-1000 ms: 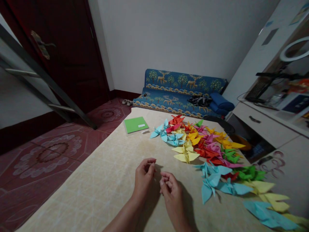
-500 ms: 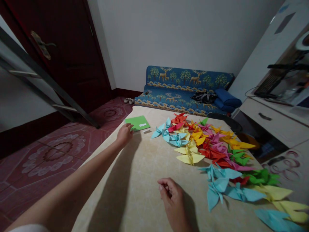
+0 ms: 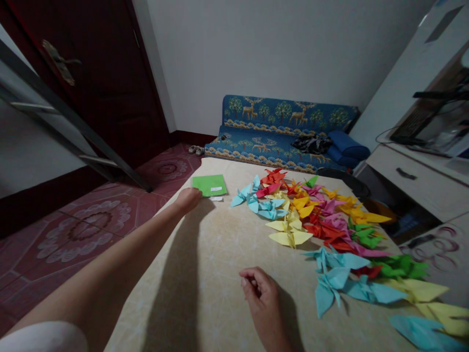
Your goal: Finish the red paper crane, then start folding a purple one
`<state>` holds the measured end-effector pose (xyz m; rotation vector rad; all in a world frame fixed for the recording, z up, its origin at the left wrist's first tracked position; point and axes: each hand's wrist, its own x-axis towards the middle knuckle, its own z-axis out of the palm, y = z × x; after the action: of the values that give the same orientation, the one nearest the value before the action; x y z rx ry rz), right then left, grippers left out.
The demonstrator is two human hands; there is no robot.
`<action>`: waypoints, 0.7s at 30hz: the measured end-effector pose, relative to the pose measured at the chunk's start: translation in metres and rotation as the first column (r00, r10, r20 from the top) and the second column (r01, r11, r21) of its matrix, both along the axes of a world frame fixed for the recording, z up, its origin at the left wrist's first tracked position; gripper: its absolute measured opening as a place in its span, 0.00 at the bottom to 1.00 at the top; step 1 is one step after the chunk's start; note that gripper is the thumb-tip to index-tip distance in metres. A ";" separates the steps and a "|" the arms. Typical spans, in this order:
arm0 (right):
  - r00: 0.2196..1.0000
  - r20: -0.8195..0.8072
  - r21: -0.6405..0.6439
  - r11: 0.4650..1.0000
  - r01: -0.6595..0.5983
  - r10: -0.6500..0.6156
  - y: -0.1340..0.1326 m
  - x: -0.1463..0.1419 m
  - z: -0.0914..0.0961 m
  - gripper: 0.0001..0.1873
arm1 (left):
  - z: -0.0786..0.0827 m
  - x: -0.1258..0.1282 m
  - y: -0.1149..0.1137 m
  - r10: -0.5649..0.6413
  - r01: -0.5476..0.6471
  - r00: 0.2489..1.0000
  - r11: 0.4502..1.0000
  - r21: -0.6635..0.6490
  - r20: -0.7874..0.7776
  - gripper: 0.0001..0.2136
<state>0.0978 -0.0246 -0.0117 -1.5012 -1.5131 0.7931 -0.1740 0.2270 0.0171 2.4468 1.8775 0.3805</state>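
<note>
paper cranes (image 3: 322, 230): spread across table (image 3: 223, 264) | green paper (image 3: 205, 185): flat, left of the cranes' far end | left hand (image 3: 188, 199): at green paper's near-left corner — fingers hidden, opening and grip cannot be told | right hand (image 3: 261, 291): left of the cranes' near end, half-curled, partly open — nothing visible held

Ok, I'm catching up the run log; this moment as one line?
left hand: at near-left corner of green square | right hand: loosely curled | folded paper cranes: right side of table
</note>
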 end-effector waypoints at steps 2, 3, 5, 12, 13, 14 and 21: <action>1.000 0.001 -0.005 1.000 0.005 -0.005 0.000 0.000 -0.002 0.09 | 0.005 0.001 -0.008 0.003 -0.005 0.999 0.999 -0.048 -0.054 0.16; 1.000 0.001 -0.008 1.000 0.010 -0.010 -0.001 0.001 -0.003 0.09 | 0.008 0.003 -0.014 0.002 -0.007 0.997 0.998 -0.069 -0.079 0.16; 1.000 -0.001 -0.009 1.000 0.012 -0.012 -0.001 0.002 -0.004 0.09 | 0.013 0.009 -0.033 -0.013 0.005 0.995 0.997 -0.079 -0.100 0.10; 0.983 -0.183 -0.059 0.997 -0.043 0.032 0.001 -0.002 -0.009 0.14 | 0.030 0.048 -0.149 -0.104 0.104 0.995 0.992 -0.072 0.004 0.12; 0.963 -0.264 -0.057 0.996 -0.070 0.052 0.001 -0.004 -0.008 0.16 | 0.032 0.054 -0.166 -0.124 0.129 0.991 0.988 -0.088 0.057 0.11; 0.935 -0.345 -0.050 0.994 -0.102 0.079 0.001 -0.006 -0.008 0.19 | 0.032 0.061 -0.182 -0.111 0.142 0.970 0.980 -0.136 0.218 0.12; 0.845 -0.525 -0.071 0.984 -0.164 0.103 -0.003 -0.007 -0.005 0.18 | 0.010 0.104 -0.253 0.077 0.252 0.657 0.915 -0.315 0.750 0.18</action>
<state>0.0913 -0.0280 -0.0162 -1.1334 -1.1786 1.2718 -0.0700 -0.0255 0.0274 1.6867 1.2869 0.7766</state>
